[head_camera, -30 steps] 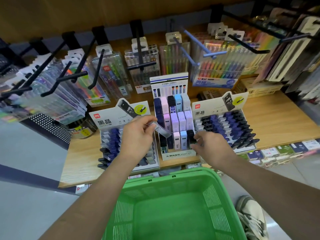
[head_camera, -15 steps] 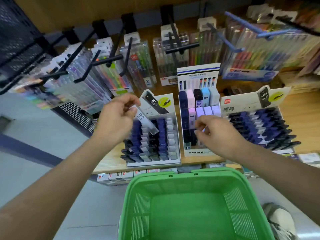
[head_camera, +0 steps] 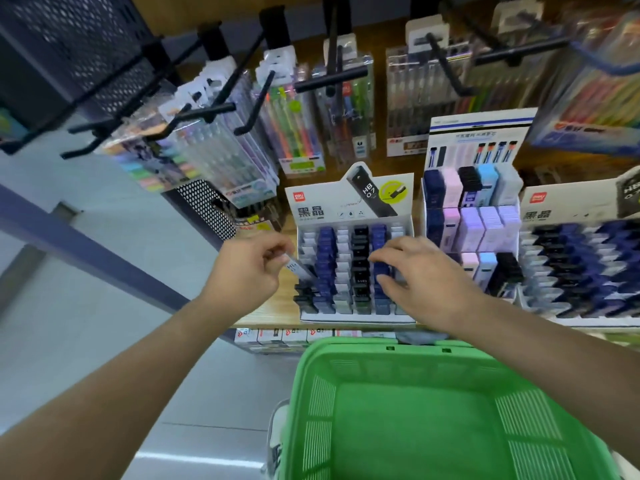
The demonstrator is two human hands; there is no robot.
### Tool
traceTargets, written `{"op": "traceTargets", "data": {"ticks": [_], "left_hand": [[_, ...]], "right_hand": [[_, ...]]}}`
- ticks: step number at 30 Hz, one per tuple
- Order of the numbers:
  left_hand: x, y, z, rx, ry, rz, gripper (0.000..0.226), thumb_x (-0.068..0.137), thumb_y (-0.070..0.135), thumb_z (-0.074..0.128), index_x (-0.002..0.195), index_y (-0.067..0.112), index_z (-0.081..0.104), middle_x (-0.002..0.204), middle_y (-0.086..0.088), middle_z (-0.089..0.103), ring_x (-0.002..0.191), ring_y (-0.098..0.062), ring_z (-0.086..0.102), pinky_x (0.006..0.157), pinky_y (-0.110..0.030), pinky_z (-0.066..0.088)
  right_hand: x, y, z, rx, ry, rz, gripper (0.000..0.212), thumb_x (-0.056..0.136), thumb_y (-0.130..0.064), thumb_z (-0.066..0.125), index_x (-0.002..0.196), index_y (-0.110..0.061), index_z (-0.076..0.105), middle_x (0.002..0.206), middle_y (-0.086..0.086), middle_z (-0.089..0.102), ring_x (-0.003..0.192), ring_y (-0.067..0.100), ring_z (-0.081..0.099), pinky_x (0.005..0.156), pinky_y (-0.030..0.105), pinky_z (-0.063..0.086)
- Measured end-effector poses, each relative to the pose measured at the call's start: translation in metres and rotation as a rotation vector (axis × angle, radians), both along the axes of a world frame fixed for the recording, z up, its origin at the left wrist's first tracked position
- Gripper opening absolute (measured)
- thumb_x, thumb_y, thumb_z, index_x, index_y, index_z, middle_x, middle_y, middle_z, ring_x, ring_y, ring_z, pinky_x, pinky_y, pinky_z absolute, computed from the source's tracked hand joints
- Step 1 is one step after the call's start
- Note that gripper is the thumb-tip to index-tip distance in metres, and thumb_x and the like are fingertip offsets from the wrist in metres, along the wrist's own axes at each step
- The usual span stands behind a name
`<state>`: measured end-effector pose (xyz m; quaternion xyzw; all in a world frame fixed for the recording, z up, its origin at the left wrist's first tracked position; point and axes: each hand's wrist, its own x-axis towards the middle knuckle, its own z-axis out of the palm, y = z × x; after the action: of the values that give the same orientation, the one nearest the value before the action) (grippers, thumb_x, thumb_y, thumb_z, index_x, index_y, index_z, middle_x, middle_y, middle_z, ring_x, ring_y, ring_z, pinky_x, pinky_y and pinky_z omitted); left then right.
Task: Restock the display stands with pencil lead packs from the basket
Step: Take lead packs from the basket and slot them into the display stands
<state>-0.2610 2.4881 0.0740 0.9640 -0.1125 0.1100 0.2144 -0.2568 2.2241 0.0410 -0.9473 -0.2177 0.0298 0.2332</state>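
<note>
Head view: at far left, clear packs of coloured pens (head_camera: 221,150) hang from black metal hooks (head_camera: 207,109) above the wooden counter (head_camera: 273,311). The left hand (head_camera: 247,268) is over the counter's left end, its grip pinching a slim clear pencil lead pack (head_camera: 298,269) printed HB. The pack tilts down, its lower end at the leftmost column of a white cardboard display stand (head_camera: 346,206). This stand holds upright columns of dark blue, black and grey packs. The right hand (head_camera: 415,275) reaches over the same stand, its grip closed, thumb and fingertips, on a dark blue lead pack (head_camera: 381,270) standing in a right-hand column. Just beside it is a taller stand of pastel cases (head_camera: 474,223), then a second white cardboard stand (head_camera: 568,209) filled with dark packs. Below the counter's edge, near the person, is a green plastic basket (head_camera: 363,344).
</note>
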Motion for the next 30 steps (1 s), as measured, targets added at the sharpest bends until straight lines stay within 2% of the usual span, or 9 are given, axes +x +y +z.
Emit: {"op": "traceTargets", "data": {"ticks": [3,6,11,17,20,22,24,27,30], "left_hand": [[-0.002,-0.001,-0.011,0.078,-0.009,-0.092,0.015,0.078,0.003,0.075,0.088,0.014,0.074,0.079,0.006,0.068,0.069,-0.008,0.055,0.072,-0.025,0.052],[-0.005,0.000,-0.016,0.121,0.004,-0.109,0.014,0.079,0.006,0.075,0.092,0.012,0.076,0.085,0.003,0.073,0.074,-0.014,0.063,0.076,-0.018,0.046],[-0.007,-0.004,-0.013,0.100,0.034,-0.142,0.015,0.079,0.006,0.076,0.093,0.011,0.077,0.087,0.001,0.074,0.078,-0.016,0.067,0.077,-0.018,0.048],[-0.009,-0.006,-0.014,0.064,0.073,-0.112,0.016,0.083,0.009,0.073,0.098,0.011,0.077,0.092,0.000,0.074,0.083,-0.016,0.067,0.079,-0.012,0.042],[-0.008,-0.006,-0.009,0.131,0.069,-0.173,0.015,0.084,0.007,0.072,0.098,0.009,0.076,0.091,-0.004,0.074,0.081,-0.021,0.069,0.077,-0.018,0.047],[-0.007,-0.008,-0.007,0.226,0.070,-0.257,0.014,0.084,0.003,0.071,0.097,0.005,0.076,0.086,-0.009,0.074,0.075,-0.025,0.069,0.070,-0.030,0.055],[-0.008,-0.011,-0.008,0.275,0.097,-0.276,0.015,0.086,0.002,0.066,0.099,0.004,0.074,0.086,-0.011,0.073,0.076,-0.028,0.068,0.068,-0.037,0.056],[-0.007,-0.012,-0.014,0.150,0.173,-0.149,0.020,0.091,0.007,0.060,0.110,0.009,0.068,0.097,-0.004,0.073,0.089,-0.020,0.069,0.079,-0.032,0.054],[-0.005,-0.010,-0.019,0.053,0.238,-0.056,0.014,0.090,0.007,0.062,0.101,0.012,0.067,0.093,0.002,0.073,0.086,-0.012,0.068,0.080,-0.027,0.053]], "right_hand": [[0.001,0.000,-0.001,-0.012,-0.007,0.019,0.039,0.098,-0.031,0.052,0.137,-0.027,0.054,0.133,-0.004,0.052,0.122,0.019,0.043,0.102,0.029,0.036],[0.002,-0.001,-0.003,-0.023,-0.020,0.028,0.039,0.099,-0.029,0.051,0.137,-0.025,0.055,0.134,-0.003,0.051,0.122,0.020,0.042,0.103,0.030,0.035],[0.001,-0.003,-0.005,-0.025,-0.018,0.033,0.038,0.098,-0.028,0.052,0.136,-0.023,0.056,0.137,0.000,0.050,0.125,0.021,0.040,0.106,0.030,0.033],[0.000,-0.004,-0.005,-0.012,-0.015,0.025,0.037,0.098,-0.027,0.052,0.134,-0.023,0.058,0.133,-0.001,0.051,0.123,0.020,0.041,0.106,0.028,0.032],[-0.002,-0.006,-0.003,-0.010,-0.014,0.009,0.036,0.098,-0.026,0.052,0.133,-0.022,0.059,0.134,-0.001,0.051,0.124,0.019,0.040,0.106,0.027,0.031],[-0.003,-0.007,-0.003,-0.017,-0.016,-0.005,0.036,0.098,-0.026,0.052,0.133,-0.021,0.059,0.136,-0.001,0.051,0.126,0.019,0.038,0.106,0.027,0.030],[-0.004,-0.008,-0.002,-0.023,-0.015,-0.014,0.036,0.098,-0.025,0.052,0.133,-0.021,0.059,0.136,-0.001,0.051,0.126,0.019,0.037,0.107,0.027,0.030],[-0.004,-0.008,-0.001,-0.014,-0.009,-0.039,0.039,0.097,-0.025,0.053,0.135,-0.021,0.055,0.135,0.001,0.049,0.125,0.021,0.038,0.107,0.030,0.032],[-0.006,-0.008,-0.001,0.003,0.007,-0.064,0.042,0.096,-0.026,0.055,0.138,-0.020,0.052,0.136,0.001,0.045,0.125,0.021,0.040,0.107,0.033,0.037]]}}
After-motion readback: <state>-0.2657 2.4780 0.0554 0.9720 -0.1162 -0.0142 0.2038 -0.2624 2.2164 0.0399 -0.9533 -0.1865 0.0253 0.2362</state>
